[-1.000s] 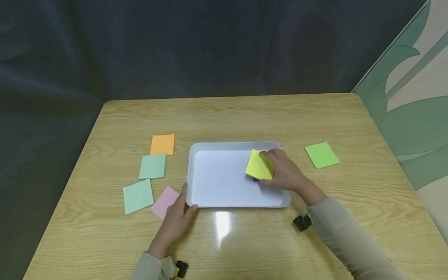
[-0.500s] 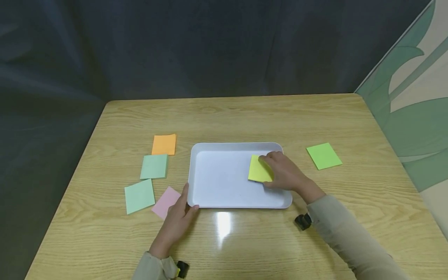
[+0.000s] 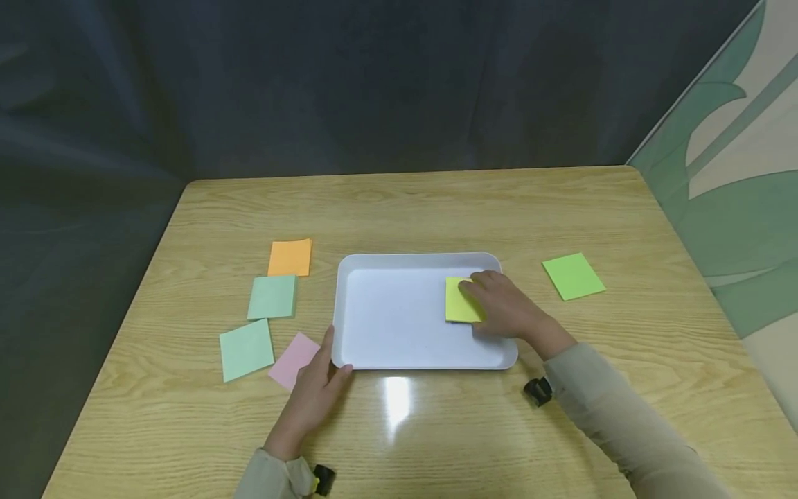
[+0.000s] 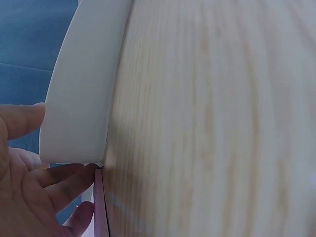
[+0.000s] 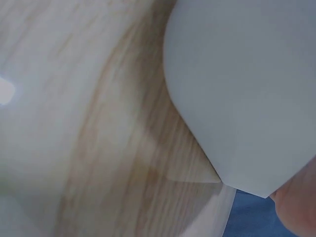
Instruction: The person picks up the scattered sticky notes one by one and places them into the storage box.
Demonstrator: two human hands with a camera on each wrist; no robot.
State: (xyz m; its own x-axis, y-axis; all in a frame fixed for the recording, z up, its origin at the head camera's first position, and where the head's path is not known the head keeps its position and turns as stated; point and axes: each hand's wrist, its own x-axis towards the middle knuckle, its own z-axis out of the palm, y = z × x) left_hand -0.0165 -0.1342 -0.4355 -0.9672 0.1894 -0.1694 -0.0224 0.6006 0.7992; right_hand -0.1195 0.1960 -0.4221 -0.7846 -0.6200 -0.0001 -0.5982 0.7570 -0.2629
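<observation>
A white tray lies on the wooden table. My right hand reaches over its right end and holds a yellow sticky note pad, thumb at the near edge and fingers at the far edge. The pad lies flat at the right of the tray floor, its right part hidden under the hand. My left hand holds the tray's near left corner, thumb on the front side and fingers along the left side. In the left wrist view, thumb and fingers stand about the tray corner. The right wrist view shows mostly the tray's outer wall.
Left of the tray lie an orange pad, two mint green pads, one higher and one lower, and a pink pad beside my left hand. A bright green pad lies to the right. A dark curtain hangs behind the table.
My right hand has lowered the yellow pad and squared it up; it was tilted, with a bit of purple showing beneath, now covered. The left hand stays at the tray corner.
</observation>
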